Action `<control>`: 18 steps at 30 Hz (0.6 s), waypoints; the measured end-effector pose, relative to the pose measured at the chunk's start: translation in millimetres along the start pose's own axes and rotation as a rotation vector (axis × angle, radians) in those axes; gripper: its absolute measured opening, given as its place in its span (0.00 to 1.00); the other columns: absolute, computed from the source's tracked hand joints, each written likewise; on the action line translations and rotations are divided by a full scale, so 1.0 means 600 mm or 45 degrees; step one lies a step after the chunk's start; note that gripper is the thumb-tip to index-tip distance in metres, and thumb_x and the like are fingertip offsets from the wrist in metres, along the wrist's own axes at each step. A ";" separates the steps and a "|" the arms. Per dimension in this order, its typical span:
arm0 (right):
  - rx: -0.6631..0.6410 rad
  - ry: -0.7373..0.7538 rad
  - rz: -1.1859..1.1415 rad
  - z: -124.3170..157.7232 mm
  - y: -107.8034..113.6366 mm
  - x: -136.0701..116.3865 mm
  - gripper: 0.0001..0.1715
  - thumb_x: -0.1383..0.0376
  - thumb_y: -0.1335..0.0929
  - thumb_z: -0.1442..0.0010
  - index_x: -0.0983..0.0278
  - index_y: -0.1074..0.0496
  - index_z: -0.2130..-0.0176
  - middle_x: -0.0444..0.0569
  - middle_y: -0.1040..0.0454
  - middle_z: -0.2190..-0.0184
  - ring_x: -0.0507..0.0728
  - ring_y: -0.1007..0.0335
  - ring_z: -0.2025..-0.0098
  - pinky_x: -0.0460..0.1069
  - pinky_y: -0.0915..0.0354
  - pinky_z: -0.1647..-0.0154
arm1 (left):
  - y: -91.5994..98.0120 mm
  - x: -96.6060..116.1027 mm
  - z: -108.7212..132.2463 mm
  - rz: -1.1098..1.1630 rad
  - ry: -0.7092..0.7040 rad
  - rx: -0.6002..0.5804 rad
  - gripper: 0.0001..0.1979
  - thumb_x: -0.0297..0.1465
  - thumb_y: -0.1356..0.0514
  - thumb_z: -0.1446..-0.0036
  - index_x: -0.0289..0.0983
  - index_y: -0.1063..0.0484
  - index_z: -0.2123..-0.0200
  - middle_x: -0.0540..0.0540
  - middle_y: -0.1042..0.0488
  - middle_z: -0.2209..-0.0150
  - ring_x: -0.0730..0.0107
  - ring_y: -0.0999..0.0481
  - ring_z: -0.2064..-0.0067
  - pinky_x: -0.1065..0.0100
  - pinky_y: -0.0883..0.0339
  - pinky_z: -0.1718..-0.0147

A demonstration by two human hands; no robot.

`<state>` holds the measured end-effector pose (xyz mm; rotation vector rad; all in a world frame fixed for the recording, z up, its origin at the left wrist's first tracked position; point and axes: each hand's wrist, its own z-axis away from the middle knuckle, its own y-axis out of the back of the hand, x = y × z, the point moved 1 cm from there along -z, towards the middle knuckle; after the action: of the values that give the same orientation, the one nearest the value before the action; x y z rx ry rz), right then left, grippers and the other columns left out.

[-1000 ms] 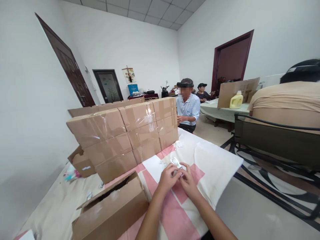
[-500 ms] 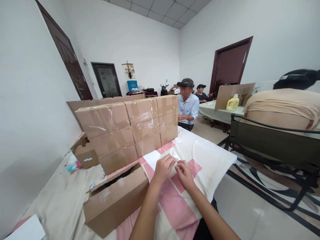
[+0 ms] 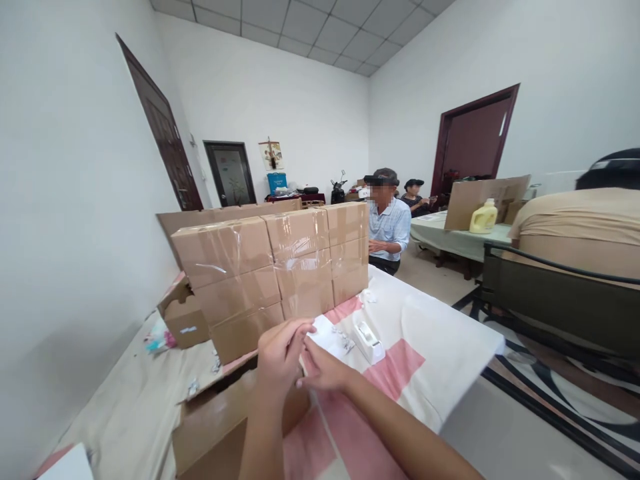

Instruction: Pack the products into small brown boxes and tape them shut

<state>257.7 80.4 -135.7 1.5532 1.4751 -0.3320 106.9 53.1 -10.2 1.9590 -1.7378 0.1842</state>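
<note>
My left hand [image 3: 281,348] and my right hand [image 3: 324,368] meet above the near edge of an open cardboard box [image 3: 213,427]. The fingers of both are bent and drawn together. Whatever lies between them is hidden or too small to name. To their right, a white tape dispenser [image 3: 369,341] rests on the cloth-covered table. Small crumpled silvery bits [image 3: 345,340] lie between it and a white sheet [image 3: 324,332]. Neither hand touches the dispenser.
Taped cardboard boxes [image 3: 280,267] form a stacked wall behind my hands. A smaller open carton [image 3: 186,320] stands at the left. Across from me sits a person in a checked shirt [image 3: 393,227]. At right, another person sits in a dark folding chair [image 3: 555,300].
Both hands have moved left and toward me, from beside the tape dispenser to the open box. The dispenser now shows uncovered. The view has shifted slightly.
</note>
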 end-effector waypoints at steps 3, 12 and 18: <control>-0.160 0.005 -0.141 -0.016 -0.026 0.036 0.76 0.48 0.19 0.55 0.61 0.60 0.25 0.61 0.52 0.26 0.72 0.55 0.26 0.63 0.51 0.29 | 0.024 -0.026 0.007 0.066 0.233 0.047 0.13 0.36 0.43 0.33 0.39 0.25 0.50 0.49 0.17 0.67 0.75 0.27 0.77 0.71 0.29 0.73; -0.155 -0.135 -0.538 0.007 -0.069 0.084 0.87 0.51 0.16 0.62 0.56 0.69 0.25 0.61 0.63 0.24 0.71 0.59 0.25 0.65 0.55 0.27 | 0.039 -0.054 0.019 -0.035 0.529 -0.014 0.19 0.39 0.41 0.34 0.42 0.29 0.42 0.50 0.19 0.68 0.74 0.27 0.76 0.71 0.30 0.74; 0.068 -0.071 -0.397 0.018 -0.025 0.063 0.77 0.45 0.18 0.61 0.60 0.54 0.26 0.62 0.49 0.28 0.73 0.52 0.27 0.65 0.54 0.28 | 0.035 -0.040 -0.002 -0.370 0.403 0.077 0.12 0.41 0.40 0.36 0.44 0.19 0.58 0.47 0.28 0.63 0.67 0.24 0.62 0.69 0.28 0.65</control>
<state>257.9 93.6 -175.4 1.3420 1.6769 -0.5951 83.0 73.7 -13.6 2.0680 -1.2479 0.4221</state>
